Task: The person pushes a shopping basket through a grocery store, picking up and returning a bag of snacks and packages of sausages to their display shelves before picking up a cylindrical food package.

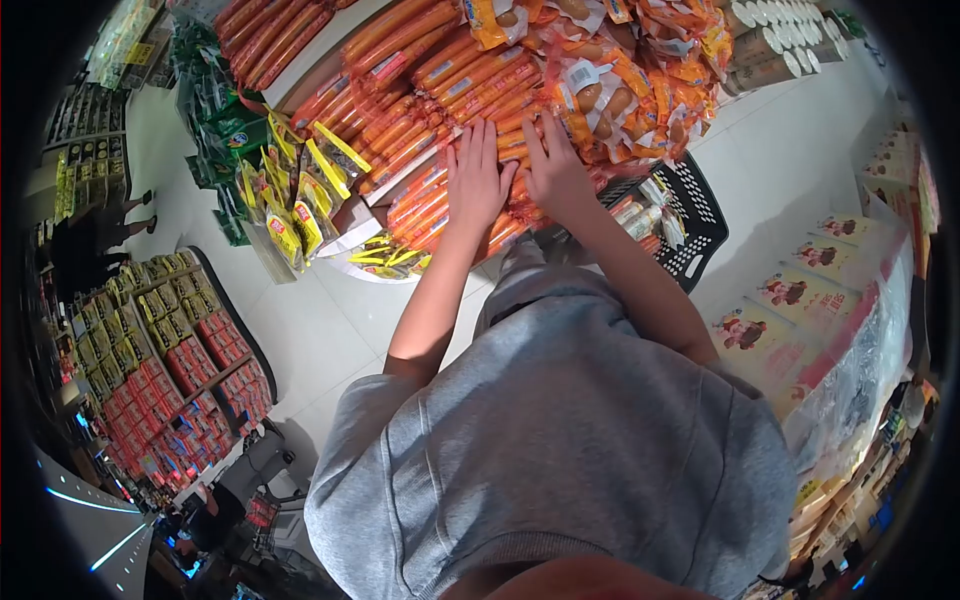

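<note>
My left hand (479,178) lies flat over a row of orange-wrapped sausages (420,205), its fingers stretched out and pointing away from me. Just to its right, my right hand (557,172) rests on the same display with fingers extended, near orange bags of brown eggs (592,98). Neither hand is closed around anything. More packs of long sausages (400,35) are stacked beyond my fingertips. What lies directly under my palms is hidden.
Yellow-and-clear packets (290,205) and dark green bags (235,125) hang at the left of the display. A black basket (708,215) with packaged goods stands right of my legs. Printed cartons (790,290) are stacked farther right; a shelf of boxes (165,350) stands left.
</note>
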`<state>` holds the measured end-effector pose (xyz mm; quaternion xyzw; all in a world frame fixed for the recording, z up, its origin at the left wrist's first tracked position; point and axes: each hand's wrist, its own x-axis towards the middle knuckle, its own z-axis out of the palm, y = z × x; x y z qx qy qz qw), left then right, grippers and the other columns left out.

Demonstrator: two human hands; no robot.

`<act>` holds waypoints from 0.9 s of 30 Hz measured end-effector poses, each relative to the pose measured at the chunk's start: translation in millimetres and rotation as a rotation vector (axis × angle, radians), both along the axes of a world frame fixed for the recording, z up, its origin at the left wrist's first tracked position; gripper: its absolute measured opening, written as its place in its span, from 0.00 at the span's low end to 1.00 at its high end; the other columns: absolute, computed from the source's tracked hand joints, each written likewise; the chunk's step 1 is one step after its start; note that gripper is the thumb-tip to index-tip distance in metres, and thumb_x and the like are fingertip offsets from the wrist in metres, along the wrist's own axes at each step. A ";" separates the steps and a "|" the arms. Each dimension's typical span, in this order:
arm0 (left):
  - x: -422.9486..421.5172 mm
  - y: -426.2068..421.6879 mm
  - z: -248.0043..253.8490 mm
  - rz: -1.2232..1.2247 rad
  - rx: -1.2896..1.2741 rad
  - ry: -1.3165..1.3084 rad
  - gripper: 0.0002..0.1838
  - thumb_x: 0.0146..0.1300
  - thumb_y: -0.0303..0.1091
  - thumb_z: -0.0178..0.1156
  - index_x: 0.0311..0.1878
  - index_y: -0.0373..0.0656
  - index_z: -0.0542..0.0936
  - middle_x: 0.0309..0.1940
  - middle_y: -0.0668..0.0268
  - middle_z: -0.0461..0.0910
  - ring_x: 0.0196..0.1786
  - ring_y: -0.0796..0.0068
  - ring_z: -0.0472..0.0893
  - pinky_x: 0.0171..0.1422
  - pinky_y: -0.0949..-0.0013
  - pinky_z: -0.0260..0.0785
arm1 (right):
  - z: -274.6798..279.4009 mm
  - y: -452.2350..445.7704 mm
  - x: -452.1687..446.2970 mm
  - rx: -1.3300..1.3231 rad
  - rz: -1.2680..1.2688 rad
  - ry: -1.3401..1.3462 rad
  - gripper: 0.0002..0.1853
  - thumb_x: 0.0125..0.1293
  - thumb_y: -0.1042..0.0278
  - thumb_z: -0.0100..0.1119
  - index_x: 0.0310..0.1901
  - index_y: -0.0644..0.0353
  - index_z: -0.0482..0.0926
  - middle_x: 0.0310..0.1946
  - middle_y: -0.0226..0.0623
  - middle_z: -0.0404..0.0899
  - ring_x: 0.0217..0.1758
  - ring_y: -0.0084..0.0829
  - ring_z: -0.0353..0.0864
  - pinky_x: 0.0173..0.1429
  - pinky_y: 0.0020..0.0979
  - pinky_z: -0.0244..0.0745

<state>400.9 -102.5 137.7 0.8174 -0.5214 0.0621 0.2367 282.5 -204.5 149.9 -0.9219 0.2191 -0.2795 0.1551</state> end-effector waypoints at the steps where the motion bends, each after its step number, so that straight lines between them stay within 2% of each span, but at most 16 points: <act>1: 2.8 -4.8 -9.8 0.002 0.052 -0.040 0.36 0.63 0.46 0.59 0.70 0.40 0.62 0.69 0.59 0.64 0.72 0.57 0.61 0.73 0.47 0.51 | -8.5 -1.6 0.4 0.027 0.007 0.002 0.32 0.56 0.73 0.57 0.65 0.67 0.65 0.64 0.62 0.61 0.64 0.59 0.67 0.65 0.46 0.67; 3: 7.1 -6.9 -20.5 -0.012 0.114 -0.078 0.38 0.63 0.49 0.58 0.71 0.41 0.59 0.70 0.59 0.62 0.74 0.57 0.58 0.75 0.48 0.46 | -11.5 -6.9 -2.8 0.053 0.030 0.074 0.35 0.56 0.70 0.58 0.67 0.66 0.62 0.67 0.64 0.57 0.67 0.61 0.63 0.69 0.48 0.62; 7: 10.4 -2.5 -23.7 -0.047 0.093 -0.012 0.37 0.62 0.47 0.60 0.71 0.42 0.60 0.69 0.58 0.63 0.74 0.57 0.58 0.75 0.47 0.46 | 6.2 3.0 -20.6 0.198 -0.018 0.090 0.40 0.59 0.69 0.61 0.72 0.64 0.53 0.71 0.61 0.49 0.71 0.58 0.57 0.71 0.45 0.60; 10: 9.4 -3.8 -12.9 -0.051 0.094 0.046 0.39 0.60 0.47 0.61 0.71 0.42 0.61 0.69 0.58 0.63 0.73 0.57 0.59 0.74 0.44 0.46 | 12.9 7.1 -50.4 0.407 -0.068 0.157 0.40 0.59 0.69 0.61 0.72 0.61 0.53 0.71 0.61 0.48 0.72 0.57 0.57 0.72 0.44 0.60; 11: 6.2 -4.9 -6.0 -0.029 0.039 0.125 0.40 0.59 0.46 0.63 0.71 0.41 0.60 0.69 0.58 0.63 0.73 0.57 0.60 0.74 0.43 0.46 | 3.7 9.1 -63.2 0.310 -0.127 0.159 0.41 0.59 0.68 0.61 0.73 0.59 0.52 0.71 0.60 0.48 0.71 0.57 0.59 0.71 0.44 0.62; 14: 4.8 -13.1 6.6 -0.072 0.036 0.130 0.41 0.57 0.44 0.64 0.71 0.42 0.60 0.70 0.58 0.63 0.72 0.57 0.61 0.74 0.43 0.46 | -13.9 15.0 -105.8 0.415 -0.240 0.232 0.41 0.60 0.68 0.61 0.73 0.57 0.52 0.71 0.61 0.48 0.70 0.58 0.61 0.70 0.44 0.64; 15: 4.8 -16.5 5.3 -0.103 0.053 0.132 0.41 0.56 0.43 0.65 0.71 0.43 0.61 0.70 0.58 0.63 0.71 0.58 0.62 0.74 0.44 0.46 | -10.9 16.4 -118.3 0.551 -0.263 0.249 0.42 0.59 0.67 0.62 0.73 0.57 0.51 0.71 0.62 0.48 0.70 0.59 0.60 0.70 0.44 0.64; 18: 13.9 -19.4 -5.4 -0.148 0.102 0.160 0.41 0.54 0.42 0.66 0.71 0.44 0.61 0.69 0.58 0.64 0.70 0.58 0.63 0.74 0.45 0.46 | -31.6 27.3 -155.3 0.568 -0.360 0.312 0.42 0.57 0.67 0.62 0.72 0.62 0.53 0.69 0.64 0.52 0.68 0.58 0.62 0.70 0.46 0.62; 22: 16.1 -17.4 -7.6 -0.180 0.059 0.208 0.40 0.53 0.37 0.67 0.70 0.44 0.63 0.69 0.57 0.65 0.70 0.57 0.64 0.74 0.47 0.46 | -45.7 40.0 -202.9 0.668 -0.413 0.443 0.42 0.58 0.64 0.64 0.71 0.60 0.54 0.67 0.65 0.55 0.68 0.60 0.63 0.70 0.47 0.62; 26: 22.7 -9.8 -5.5 -0.188 0.040 0.268 0.40 0.53 0.38 0.70 0.70 0.44 0.64 0.68 0.56 0.65 0.70 0.54 0.63 0.75 0.49 0.47 | -98.0 46.5 -262.4 0.708 -0.494 0.404 0.42 0.57 0.60 0.65 0.70 0.61 0.56 0.66 0.57 0.62 0.67 0.56 0.65 0.69 0.48 0.63; 27: 23.2 -6.0 -4.0 -0.175 0.017 0.245 0.39 0.54 0.38 0.71 0.68 0.44 0.67 0.68 0.54 0.64 0.70 0.52 0.63 0.74 0.51 0.52 | -96.9 47.6 -274.3 0.659 -0.548 0.520 0.42 0.56 0.59 0.66 0.70 0.59 0.57 0.65 0.55 0.63 0.66 0.55 0.66 0.68 0.47 0.64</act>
